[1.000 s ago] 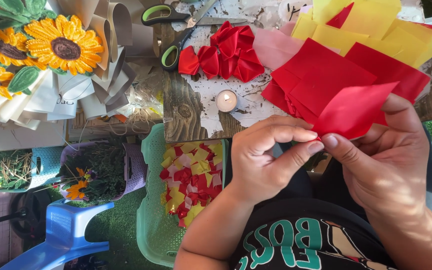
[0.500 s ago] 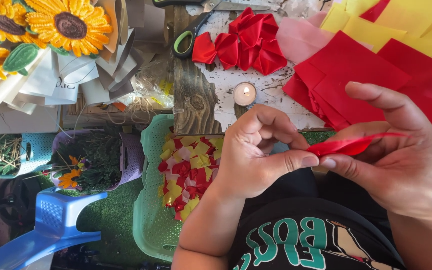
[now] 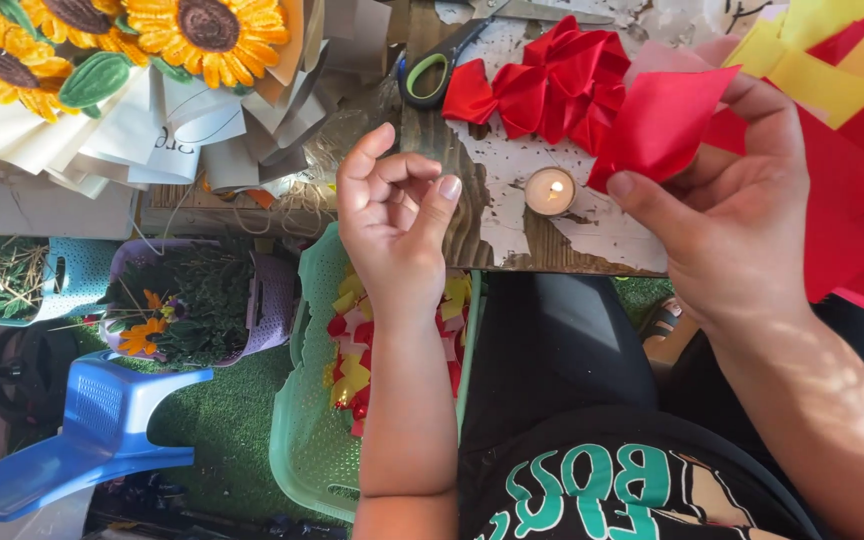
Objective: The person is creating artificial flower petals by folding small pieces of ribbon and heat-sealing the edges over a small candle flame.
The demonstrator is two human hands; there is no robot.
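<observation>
Fingers [image 3: 642, 195] of right hand [image 3: 732, 220] pinching red fabric piece [image 3: 662, 120], tip pointing upper right

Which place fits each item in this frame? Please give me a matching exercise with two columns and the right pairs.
Items:
1. folded red fabric piece
2. lit tealight candle
3. green-handled scissors
4. green plastic basket of red and yellow scraps

Places:
A. below the table edge, under the left hand
B. on the worn white tabletop, between the hands
C. pinched in the right hand
D. at the table's far side, beside the red bows

Pairs: 1-C, 2-B, 3-D, 4-A
</observation>
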